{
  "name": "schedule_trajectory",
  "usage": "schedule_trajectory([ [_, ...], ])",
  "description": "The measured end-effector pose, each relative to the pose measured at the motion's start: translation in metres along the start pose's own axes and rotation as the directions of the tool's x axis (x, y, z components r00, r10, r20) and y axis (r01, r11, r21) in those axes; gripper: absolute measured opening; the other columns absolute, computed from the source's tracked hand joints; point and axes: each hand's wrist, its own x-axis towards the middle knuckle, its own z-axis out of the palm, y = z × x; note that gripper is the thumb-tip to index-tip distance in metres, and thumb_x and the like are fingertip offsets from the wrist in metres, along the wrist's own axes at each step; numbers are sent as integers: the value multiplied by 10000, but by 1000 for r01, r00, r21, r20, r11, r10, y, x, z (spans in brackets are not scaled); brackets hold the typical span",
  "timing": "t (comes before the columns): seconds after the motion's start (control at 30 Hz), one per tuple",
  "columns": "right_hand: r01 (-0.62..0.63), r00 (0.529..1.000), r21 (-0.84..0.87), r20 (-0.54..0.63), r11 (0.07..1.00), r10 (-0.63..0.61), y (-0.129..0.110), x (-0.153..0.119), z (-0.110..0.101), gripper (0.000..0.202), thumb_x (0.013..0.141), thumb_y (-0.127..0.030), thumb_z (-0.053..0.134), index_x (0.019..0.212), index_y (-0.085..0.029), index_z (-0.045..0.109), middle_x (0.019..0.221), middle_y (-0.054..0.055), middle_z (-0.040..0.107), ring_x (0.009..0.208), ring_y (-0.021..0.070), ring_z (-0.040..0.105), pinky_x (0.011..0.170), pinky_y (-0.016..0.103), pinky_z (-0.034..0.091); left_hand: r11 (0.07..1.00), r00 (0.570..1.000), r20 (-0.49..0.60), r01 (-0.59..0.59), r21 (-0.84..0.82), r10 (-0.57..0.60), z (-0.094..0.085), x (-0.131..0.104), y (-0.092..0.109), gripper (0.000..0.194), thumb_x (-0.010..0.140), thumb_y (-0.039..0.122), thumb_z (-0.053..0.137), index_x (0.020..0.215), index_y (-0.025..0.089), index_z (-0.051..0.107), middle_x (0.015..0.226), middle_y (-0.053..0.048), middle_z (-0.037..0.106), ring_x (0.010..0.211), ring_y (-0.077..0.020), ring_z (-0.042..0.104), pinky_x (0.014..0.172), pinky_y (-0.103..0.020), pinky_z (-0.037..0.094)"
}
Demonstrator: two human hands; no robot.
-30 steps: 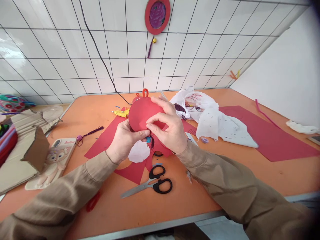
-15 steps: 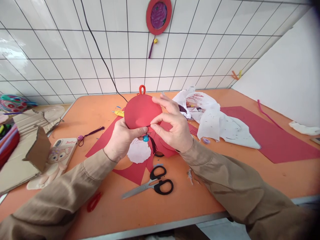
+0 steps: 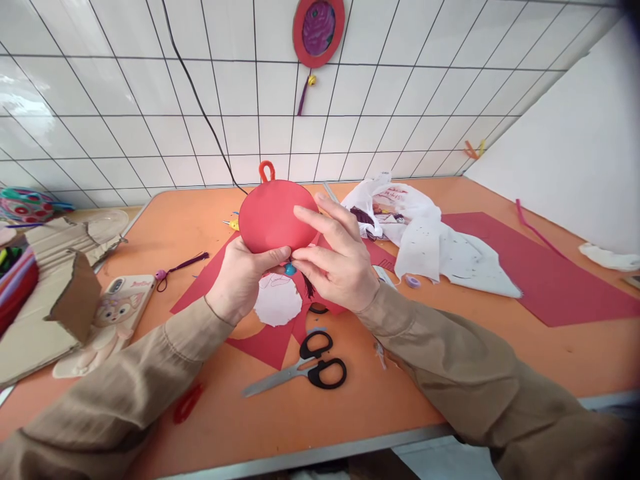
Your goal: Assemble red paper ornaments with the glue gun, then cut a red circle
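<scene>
A round red disc with an orange-red loop at its top is held up above the table. My left hand grips its lower left edge, thumb on the front. At the lower right edge, my right hand pinches with thumb and forefinger, its other fingers across the disc's right side. Below the thumbs hangs a blue bead with a dark tassel, partly hidden by my right hand. A white paper piece lies underneath.
Black-handled scissors lie near the front. Cardboard and a phone are at left, a white plastic bag and red sheet at right. A similar ornament hangs on the tiled wall.
The disc has shifted left and slightly up, with its loop leaning left. My right fingers have moved closer to my left thumb, by the bead.
</scene>
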Motion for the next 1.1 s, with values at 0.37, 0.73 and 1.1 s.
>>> schedule_trajectory([
  [0.37, -217, 976, 109, 31, 970, 215, -7, 4, -5, 100, 859, -195, 666, 767, -235, 669, 1301, 88, 650, 1365, 316, 490, 1096, 577, 466, 997, 998, 10, 66, -27, -66, 0, 0, -3, 223, 606, 195, 911, 761, 126, 765, 676, -26, 718, 608, -128, 644, 582, -246, 552],
  [0.73, -174, 984, 58, 53, 983, 171, -2, 3, -7, 159, 860, -164, 633, 905, -268, 744, 1409, 49, 567, 1413, 298, 425, 1159, 551, 426, 998, 998, 29, 60, 0, -60, 0, 1, -1, 256, 585, 214, 930, 792, 148, 795, 728, -37, 766, 608, -132, 675, 610, -248, 585],
  [1.1, -204, 977, 97, 86, 974, 196, 2, 4, -7, 135, 875, -225, 663, 763, -272, 720, 1410, 15, 567, 1425, 295, 405, 1178, 567, 394, 996, 995, 32, 94, 7, -94, 0, 2, -1, 200, 629, 197, 894, 786, 132, 788, 697, -37, 743, 610, -125, 664, 621, -240, 574],
])
